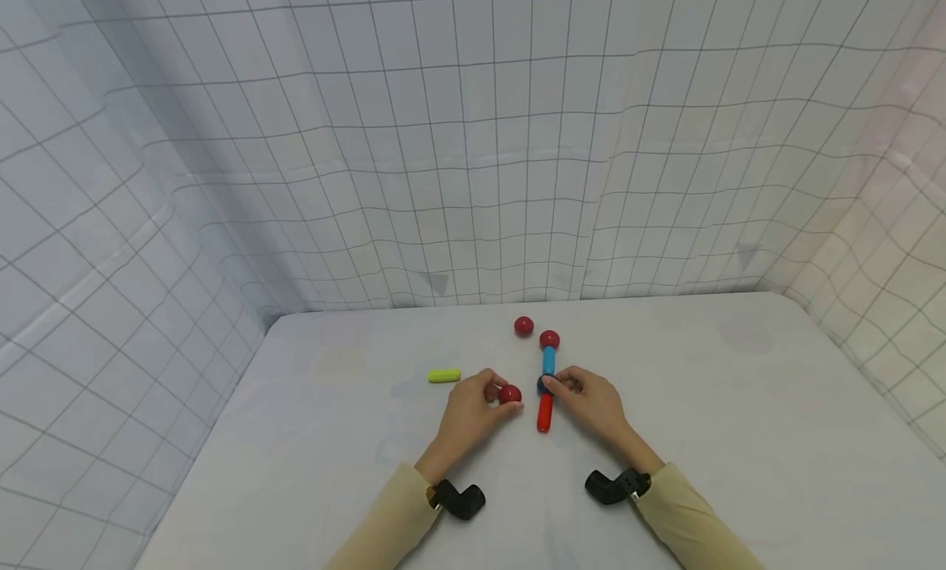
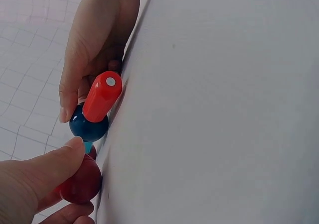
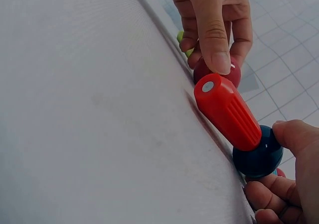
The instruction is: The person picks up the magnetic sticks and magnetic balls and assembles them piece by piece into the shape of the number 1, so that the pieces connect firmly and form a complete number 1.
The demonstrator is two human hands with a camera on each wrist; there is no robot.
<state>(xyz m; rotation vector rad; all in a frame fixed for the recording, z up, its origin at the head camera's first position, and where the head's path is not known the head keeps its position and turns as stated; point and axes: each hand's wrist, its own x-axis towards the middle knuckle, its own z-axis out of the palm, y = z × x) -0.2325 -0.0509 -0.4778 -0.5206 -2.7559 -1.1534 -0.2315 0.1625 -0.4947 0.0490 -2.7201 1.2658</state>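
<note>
Head view: left hand (image 1: 467, 411) pinches a red ball (image 1: 510, 394), right hand (image 1: 595, 403) grips a blue ball (image 1: 543, 386), best steadied against rolling.

The dark blue ball (image 3: 256, 157) and dark red ball (image 2: 82, 182) look glossy, the grooved red rod (image 3: 228, 113) plastic, its grey end disc (image 3: 208, 86) metallic, the white desk (image 1: 310, 438) matt.

Head: above, behind your grips, facing forward-down, farthest | Left wrist: close left, facing your right hand (image 2: 97, 35) | Right wrist: close right, facing your left hand (image 3: 214, 25) | Wrist views share the gripped blue ball (image 2: 88, 130)
</note>
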